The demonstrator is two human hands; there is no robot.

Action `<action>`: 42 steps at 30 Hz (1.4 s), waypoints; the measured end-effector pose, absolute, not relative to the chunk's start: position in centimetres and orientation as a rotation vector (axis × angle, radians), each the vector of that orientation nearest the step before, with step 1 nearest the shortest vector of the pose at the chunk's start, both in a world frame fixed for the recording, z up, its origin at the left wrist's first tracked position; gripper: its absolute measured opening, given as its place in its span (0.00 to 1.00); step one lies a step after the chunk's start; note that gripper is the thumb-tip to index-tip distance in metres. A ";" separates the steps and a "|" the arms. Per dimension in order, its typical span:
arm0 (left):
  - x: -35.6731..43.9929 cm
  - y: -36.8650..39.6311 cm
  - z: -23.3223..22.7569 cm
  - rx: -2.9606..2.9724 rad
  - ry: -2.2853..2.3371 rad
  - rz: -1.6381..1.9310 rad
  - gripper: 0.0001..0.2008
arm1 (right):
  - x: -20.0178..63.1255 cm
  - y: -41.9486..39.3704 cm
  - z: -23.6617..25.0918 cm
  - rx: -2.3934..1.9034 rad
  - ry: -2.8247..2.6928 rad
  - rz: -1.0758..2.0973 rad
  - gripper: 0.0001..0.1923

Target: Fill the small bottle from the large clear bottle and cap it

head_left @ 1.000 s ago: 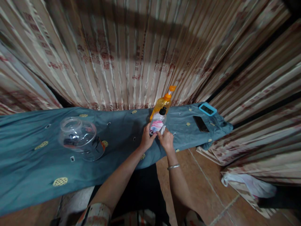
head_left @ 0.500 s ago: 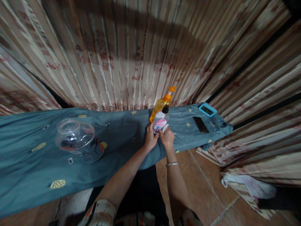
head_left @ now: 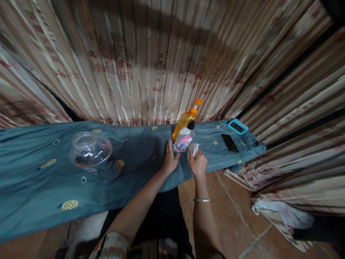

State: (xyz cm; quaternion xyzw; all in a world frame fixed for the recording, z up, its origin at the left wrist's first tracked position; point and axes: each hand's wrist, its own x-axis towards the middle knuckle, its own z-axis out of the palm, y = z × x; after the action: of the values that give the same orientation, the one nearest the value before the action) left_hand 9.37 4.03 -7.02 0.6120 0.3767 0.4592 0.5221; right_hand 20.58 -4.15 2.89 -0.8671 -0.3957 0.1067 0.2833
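Note:
A clear bottle (head_left: pixel 184 139) with a black cap and a pink-and-white label stands on the cloth-covered table. Just behind it is an amber pump bottle (head_left: pixel 181 123) with an orange top, partly hidden. My left hand (head_left: pixel 170 160) is beside the clear bottle's lower left, fingers apart and thumb stretched toward its base; whether it touches the bottle is hard to see. To the right of the bottle, my right hand (head_left: pixel 198 162) is closed on a crumpled white tissue or cloth (head_left: pixel 193 148), apart from the bottle.
A large clear plastic jar (head_left: pixel 98 158) stands on the left part of the teal tablecloth (head_left: pixel 142 154). At the right lie a black phone (head_left: pixel 230 142) and a blue-framed device with a dark screen (head_left: pixel 237 126). Patterned curtains (head_left: pixel 140 72) hang close behind the table.
My right hand has drawn back from the clear bottle to the right, with the white tissue or cloth in it. My left hand has loosened beside the bottle and shifted slightly down.

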 end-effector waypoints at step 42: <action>-17.6 -1.0 -2.6 1.358 1.560 1.531 0.68 | 23.0 -4.4 -3.0 -2.315 -1.420 0.160 0.22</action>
State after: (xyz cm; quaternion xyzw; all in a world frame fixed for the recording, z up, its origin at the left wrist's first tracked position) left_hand -17.61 -0.99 -2.57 0.5066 0.5818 0.5710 0.2806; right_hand 23.00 -4.37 -2.97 -0.8321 -0.5104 0.0576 0.2091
